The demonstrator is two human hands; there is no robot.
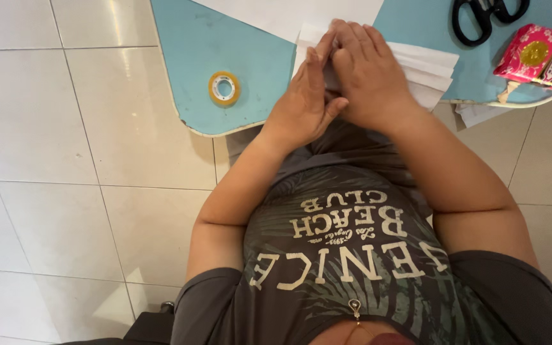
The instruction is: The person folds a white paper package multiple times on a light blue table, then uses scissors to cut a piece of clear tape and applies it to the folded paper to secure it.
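Two hands — one folded paper

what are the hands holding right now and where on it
Both the left hand and right hand press on a folded white paper sheet at its near left end.

Near the left edge of your light blue bench lies a small yellow roll of tape, flat on its side. At the far right you have black scissors, and just beside them a pink flowered packet at the bench's rim. Pale floor tiles surround everything.
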